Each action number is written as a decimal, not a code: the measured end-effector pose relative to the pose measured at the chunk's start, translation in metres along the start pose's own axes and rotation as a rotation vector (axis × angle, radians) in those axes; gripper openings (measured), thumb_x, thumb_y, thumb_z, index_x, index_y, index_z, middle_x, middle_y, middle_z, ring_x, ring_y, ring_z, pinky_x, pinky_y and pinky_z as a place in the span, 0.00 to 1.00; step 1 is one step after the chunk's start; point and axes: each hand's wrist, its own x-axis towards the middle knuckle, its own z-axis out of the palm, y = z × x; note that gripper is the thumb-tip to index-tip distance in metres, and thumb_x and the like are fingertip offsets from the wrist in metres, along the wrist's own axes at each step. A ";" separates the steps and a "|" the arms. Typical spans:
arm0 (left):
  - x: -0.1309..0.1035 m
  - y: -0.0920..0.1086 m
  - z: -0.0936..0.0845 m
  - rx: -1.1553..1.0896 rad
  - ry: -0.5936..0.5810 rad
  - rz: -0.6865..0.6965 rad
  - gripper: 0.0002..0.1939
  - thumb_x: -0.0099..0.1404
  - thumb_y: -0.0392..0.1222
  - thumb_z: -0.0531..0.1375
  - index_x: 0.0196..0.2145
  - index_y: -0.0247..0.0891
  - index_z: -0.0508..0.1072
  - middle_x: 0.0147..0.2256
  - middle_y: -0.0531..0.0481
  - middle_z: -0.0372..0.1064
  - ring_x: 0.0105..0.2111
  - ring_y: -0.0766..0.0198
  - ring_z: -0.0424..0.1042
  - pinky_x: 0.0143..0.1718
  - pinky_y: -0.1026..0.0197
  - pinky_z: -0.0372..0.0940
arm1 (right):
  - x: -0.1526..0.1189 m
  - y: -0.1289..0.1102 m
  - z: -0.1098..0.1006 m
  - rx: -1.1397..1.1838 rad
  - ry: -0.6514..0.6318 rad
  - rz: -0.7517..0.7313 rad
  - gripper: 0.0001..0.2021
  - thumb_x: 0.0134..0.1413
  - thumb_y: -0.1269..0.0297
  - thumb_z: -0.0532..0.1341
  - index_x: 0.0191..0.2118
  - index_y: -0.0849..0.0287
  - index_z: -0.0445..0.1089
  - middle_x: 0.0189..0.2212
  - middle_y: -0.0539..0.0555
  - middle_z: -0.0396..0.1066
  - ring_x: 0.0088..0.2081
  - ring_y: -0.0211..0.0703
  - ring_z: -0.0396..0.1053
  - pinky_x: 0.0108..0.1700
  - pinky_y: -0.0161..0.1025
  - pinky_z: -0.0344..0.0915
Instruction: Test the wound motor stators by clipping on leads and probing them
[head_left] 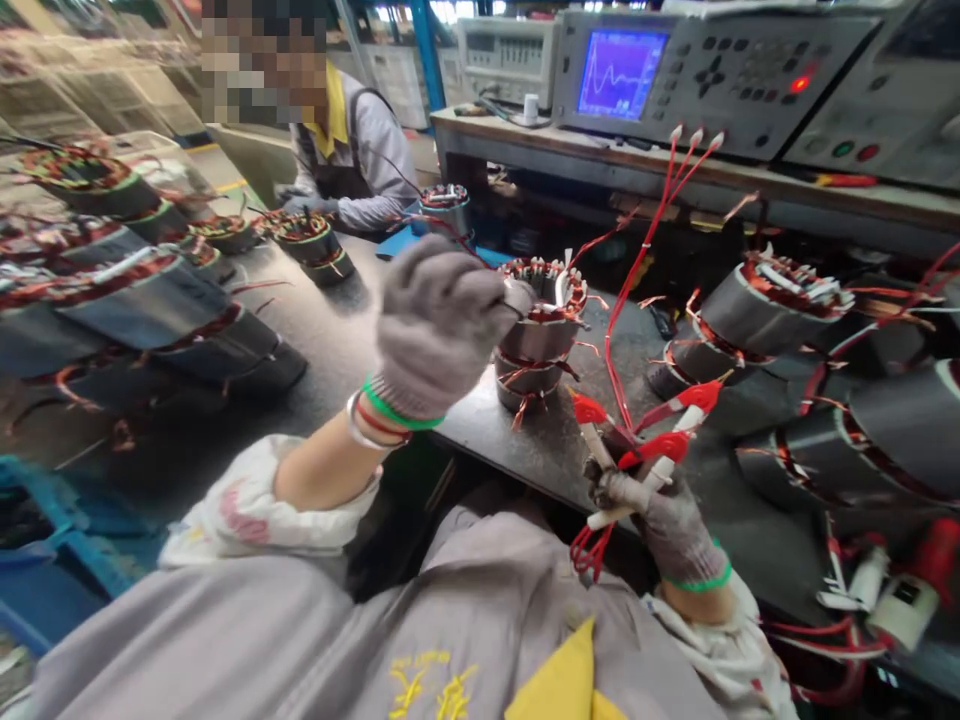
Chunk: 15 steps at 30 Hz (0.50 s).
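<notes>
My left hand (442, 335), in a grey knitted glove, is raised just left of a motor stator (536, 340). Its fingers are curled closed near the stator's upper rim; motion blur hides whether anything is pinched in them. That stator stands upright, with copper windings and white sleeved leads at its top. Lower right, over the table's near edge, my gloved right hand (675, 520) is closed around several red-booted test clips (667, 448). Red test leads (616, 350) rise from these clips toward the instrument bench.
Wound stators (150, 305) crowd the left side; more stators (772, 300) stand at right. Test instruments (697, 80), one with a waveform screen, sit on a bench behind. Across the table a co-worker (367, 150) sits by a stator (444, 208). Blue bins (67, 550) are lower left.
</notes>
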 end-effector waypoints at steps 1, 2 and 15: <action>-0.013 -0.001 -0.006 0.009 0.099 -0.029 0.06 0.70 0.46 0.63 0.41 0.44 0.77 0.48 0.47 0.70 0.63 0.49 0.60 0.69 0.37 0.48 | -0.002 -0.002 0.003 0.009 -0.005 0.001 0.19 0.31 0.57 0.79 0.33 0.58 0.80 0.27 0.55 0.80 0.24 0.46 0.75 0.24 0.42 0.76; -0.028 -0.001 -0.010 0.012 0.173 -0.050 0.06 0.69 0.45 0.63 0.43 0.45 0.78 0.49 0.47 0.71 0.60 0.50 0.63 0.66 0.39 0.56 | -0.003 -0.004 0.006 0.022 -0.022 0.005 0.19 0.33 0.56 0.78 0.33 0.58 0.80 0.27 0.55 0.79 0.24 0.45 0.74 0.24 0.41 0.75; -0.147 0.020 0.027 -0.928 -0.336 -0.862 0.21 0.57 0.58 0.69 0.45 0.47 0.75 0.33 0.51 0.80 0.33 0.54 0.81 0.36 0.52 0.77 | -0.001 0.010 0.071 -0.540 -0.716 -0.061 0.11 0.54 0.56 0.68 0.29 0.59 0.75 0.24 0.48 0.71 0.27 0.37 0.66 0.31 0.35 0.67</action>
